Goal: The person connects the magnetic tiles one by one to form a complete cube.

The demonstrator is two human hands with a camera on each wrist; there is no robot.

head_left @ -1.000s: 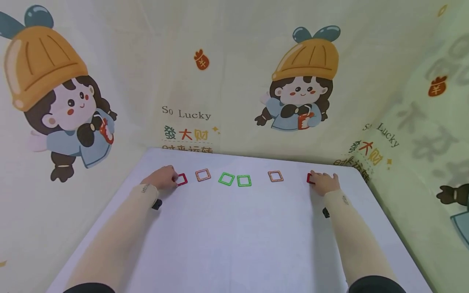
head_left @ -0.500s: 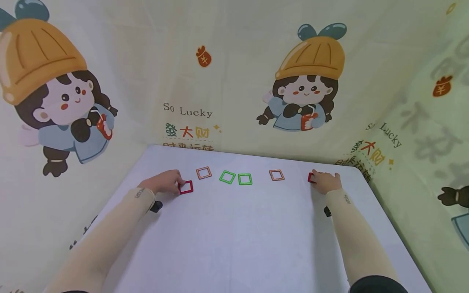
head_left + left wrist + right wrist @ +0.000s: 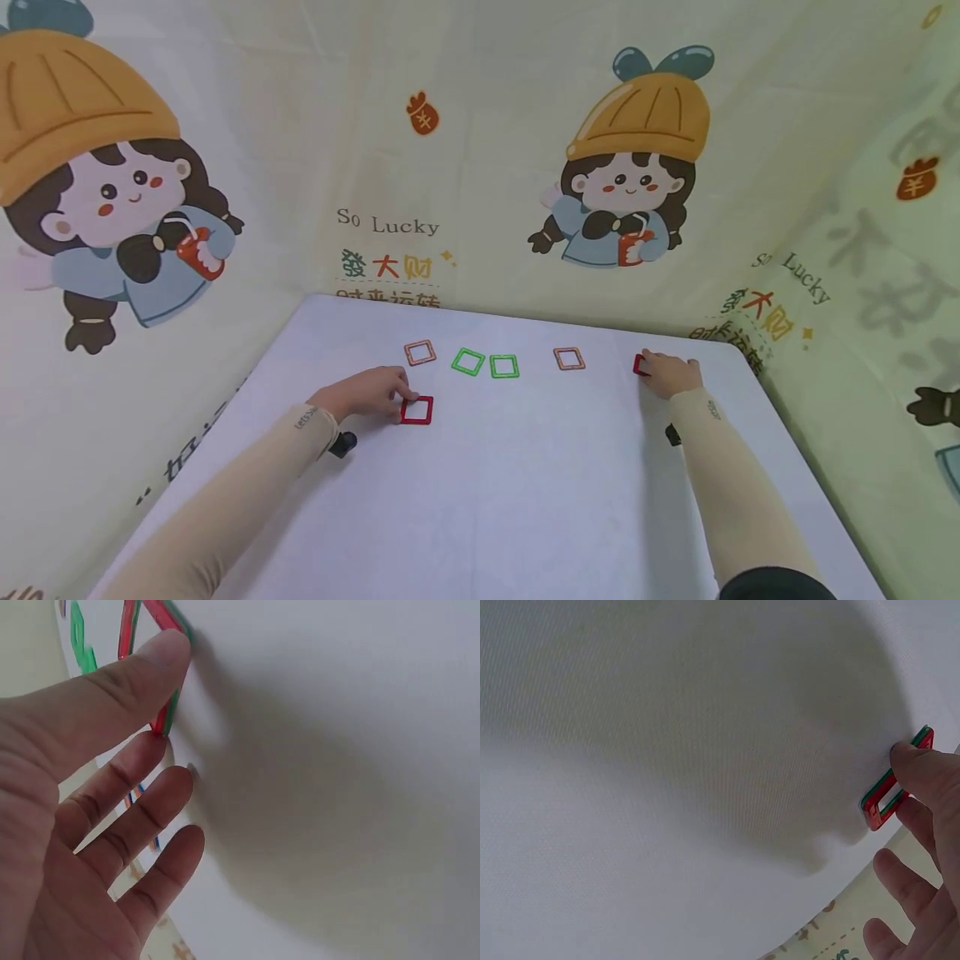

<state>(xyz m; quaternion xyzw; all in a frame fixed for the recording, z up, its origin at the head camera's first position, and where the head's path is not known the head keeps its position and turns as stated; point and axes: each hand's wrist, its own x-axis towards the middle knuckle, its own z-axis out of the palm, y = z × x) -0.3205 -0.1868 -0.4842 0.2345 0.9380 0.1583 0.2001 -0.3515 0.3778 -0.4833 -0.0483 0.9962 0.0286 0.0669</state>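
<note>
In the head view, my left hand pinches the left edge of a red square frame on the white table. The left wrist view shows thumb and index finger on this red frame, which has a green layer along its edge; the other fingers are spread loosely. Far to the right, my right hand grips another red frame, mostly covered by the fingers. Up close in the right wrist view, thumb and index finger pinch that red frame, also green-edged, near the table's edge.
Between the hands, along the table's far side, lie a left orange frame, two green frames, one tilted and one straighter, and a right orange frame. A printed cloth hangs behind the white table.
My left hand has drawn its red frame toward me and to the right, away from the far left of the row. The right hand has stayed in place on its red frame.
</note>
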